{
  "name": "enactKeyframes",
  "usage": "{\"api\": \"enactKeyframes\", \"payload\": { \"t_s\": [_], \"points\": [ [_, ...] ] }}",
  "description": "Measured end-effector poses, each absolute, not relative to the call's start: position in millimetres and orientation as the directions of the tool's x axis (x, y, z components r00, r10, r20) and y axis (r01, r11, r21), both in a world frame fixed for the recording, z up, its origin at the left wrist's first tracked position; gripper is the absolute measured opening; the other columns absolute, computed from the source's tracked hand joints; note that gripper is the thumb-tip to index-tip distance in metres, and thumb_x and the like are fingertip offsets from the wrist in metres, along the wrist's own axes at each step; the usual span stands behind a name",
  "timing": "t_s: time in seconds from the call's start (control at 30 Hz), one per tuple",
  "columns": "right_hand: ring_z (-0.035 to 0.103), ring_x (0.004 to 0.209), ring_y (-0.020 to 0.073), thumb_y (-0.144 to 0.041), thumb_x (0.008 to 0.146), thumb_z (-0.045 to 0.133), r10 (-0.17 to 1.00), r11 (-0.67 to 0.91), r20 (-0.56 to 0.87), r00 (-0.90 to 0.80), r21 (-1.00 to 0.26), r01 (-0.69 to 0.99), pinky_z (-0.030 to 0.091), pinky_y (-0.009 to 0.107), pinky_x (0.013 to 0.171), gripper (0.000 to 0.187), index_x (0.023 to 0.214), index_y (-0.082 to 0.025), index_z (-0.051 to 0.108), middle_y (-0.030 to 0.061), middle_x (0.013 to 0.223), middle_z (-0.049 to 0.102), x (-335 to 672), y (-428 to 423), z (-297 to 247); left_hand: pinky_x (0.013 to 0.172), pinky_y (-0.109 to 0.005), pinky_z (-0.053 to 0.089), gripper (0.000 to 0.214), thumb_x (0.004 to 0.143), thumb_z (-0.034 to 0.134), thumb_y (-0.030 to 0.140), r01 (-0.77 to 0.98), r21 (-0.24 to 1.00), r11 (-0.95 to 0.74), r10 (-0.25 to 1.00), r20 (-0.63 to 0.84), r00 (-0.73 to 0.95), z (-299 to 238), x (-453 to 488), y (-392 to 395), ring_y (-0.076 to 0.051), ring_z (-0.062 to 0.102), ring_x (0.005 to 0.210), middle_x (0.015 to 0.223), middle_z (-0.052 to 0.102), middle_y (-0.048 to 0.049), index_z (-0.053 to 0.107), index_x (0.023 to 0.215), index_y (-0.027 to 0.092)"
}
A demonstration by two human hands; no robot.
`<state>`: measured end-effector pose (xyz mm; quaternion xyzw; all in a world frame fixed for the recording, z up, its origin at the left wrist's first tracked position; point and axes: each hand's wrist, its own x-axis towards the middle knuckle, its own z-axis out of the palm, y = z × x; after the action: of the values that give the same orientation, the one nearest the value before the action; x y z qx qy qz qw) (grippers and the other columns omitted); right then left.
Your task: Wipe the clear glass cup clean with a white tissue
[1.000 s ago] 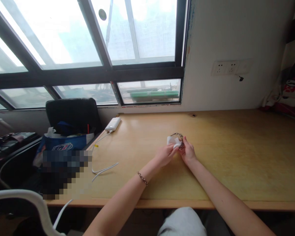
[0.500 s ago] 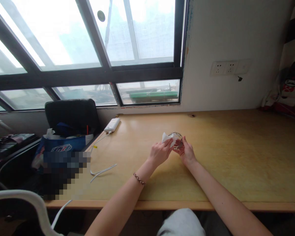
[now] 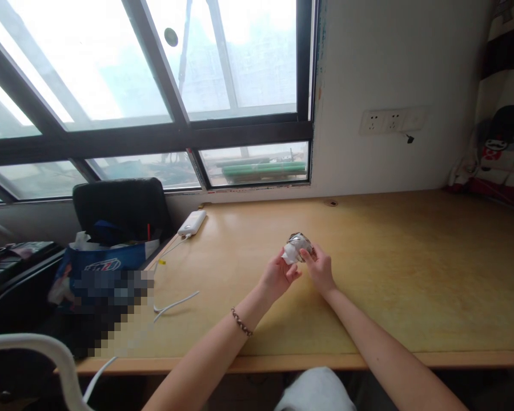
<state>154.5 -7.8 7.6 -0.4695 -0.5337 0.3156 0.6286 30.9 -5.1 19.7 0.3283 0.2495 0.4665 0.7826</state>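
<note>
Over the middle of the desk, my right hand [image 3: 321, 268] grips a small, round, shiny silvery object [image 3: 307, 238] with a see-through or openwork look; its exact kind cannot be made out. A crumpled white tissue [image 3: 292, 251] lies against its near left side. My left hand [image 3: 279, 278] is turned partly palm up, closed at the tissue's lower left edge, fingers curled below it. My right thumb presses on the near side of the object and tissue. Some fingertips are hidden behind them. A braided bracelet [image 3: 241, 323] circles my left wrist.
On the wooden desk [image 3: 411, 274], a white power bank [image 3: 192, 223] with a white cable [image 3: 177, 302] lies left. A black chair [image 3: 122, 205] holding a blue bag [image 3: 107, 260] stands beyond the left edge. A white curved tube [image 3: 38, 343] is at lower left.
My left hand has rolled from knuckles up to partly palm up and shifted slightly down. The silvery object has tilted, and the tissue now covers more of its near side.
</note>
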Motion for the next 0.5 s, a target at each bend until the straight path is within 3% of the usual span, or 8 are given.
{"api": "enactKeyframes", "payload": {
  "t_s": [0.27,0.37,0.43,0.5],
  "points": [
    [0.054,0.093,0.0218,-0.039,0.072,0.054,0.801,0.483,0.570,0.185,-0.797,0.363,0.039,0.032,0.083,0.042,0.111,-0.022,0.052,0.0058,0.104,0.059,158,-9,8,0.046,-0.019,0.046,0.015,0.081,0.037,0.017,-0.785,0.527,0.325,0.939,-0.281,0.200,21,8,18,-0.001,0.026,0.031,0.058,0.055,0.0016,0.047,0.070,0.013],
    [0.053,0.099,0.0232,-0.041,0.074,0.052,0.764,0.491,0.620,0.175,-0.736,0.466,0.040,0.036,0.086,0.046,0.115,-0.019,0.048,0.0086,0.110,0.056,161,-7,3,0.044,-0.018,0.046,0.014,0.080,0.036,0.014,-0.793,0.553,0.256,0.936,-0.347,0.060,16,0,25,-0.002,0.034,0.032,0.052,0.051,0.0018,0.047,0.071,0.013],
    [0.049,0.105,0.0236,-0.040,0.075,0.051,0.734,0.530,0.669,0.118,-0.672,0.517,0.038,0.038,0.090,0.048,0.117,-0.018,0.045,0.0099,0.116,0.052,162,-7,2,0.046,-0.021,0.047,0.016,0.081,0.037,0.018,-0.738,0.592,0.323,0.923,-0.370,0.107,15,0,25,-0.004,0.038,0.033,0.051,0.052,0.0006,0.049,0.073,0.012],
    [0.043,0.112,0.0238,-0.038,0.075,0.052,0.701,0.595,0.713,0.014,-0.595,0.540,0.035,0.040,0.094,0.050,0.119,-0.018,0.043,0.0103,0.121,0.047,162,-7,2,0.045,-0.022,0.047,0.022,0.083,0.039,0.027,-0.673,0.597,0.437,0.898,-0.340,0.280,17,2,21,-0.004,0.037,0.032,0.049,0.051,0.0004,0.051,0.075,0.010]
  ]
}}
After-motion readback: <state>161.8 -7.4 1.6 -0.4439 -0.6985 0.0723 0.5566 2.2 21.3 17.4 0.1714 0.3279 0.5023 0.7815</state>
